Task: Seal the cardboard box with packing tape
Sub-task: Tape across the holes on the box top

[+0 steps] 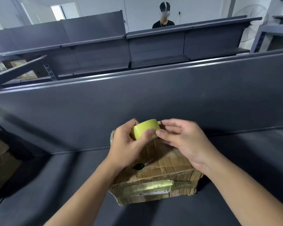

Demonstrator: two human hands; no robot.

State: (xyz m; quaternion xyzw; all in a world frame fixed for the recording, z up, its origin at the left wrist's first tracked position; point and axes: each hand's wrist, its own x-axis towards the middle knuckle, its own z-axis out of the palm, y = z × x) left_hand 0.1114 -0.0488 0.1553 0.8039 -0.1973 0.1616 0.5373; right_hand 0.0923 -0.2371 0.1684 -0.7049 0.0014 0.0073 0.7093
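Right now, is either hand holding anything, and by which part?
The left hand grips the yellow-green roll of packing tape around its outer band, thumb on top. The right hand pinches the roll's right edge; whether that is the loose end cannot be told.

Shelf: I see a dark grey metal shelf (pixel 59 185) — its back panel (pixel 137 103) upright behind.
On it: one worn cardboard box (pixel 167 167) — standing alone.

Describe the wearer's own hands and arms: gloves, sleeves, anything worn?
Left hand and right hand are bare: no gloves, rings, watch or wristband visible. Left forearm and right forearm are bare to the frame edge; no sleeve shows.
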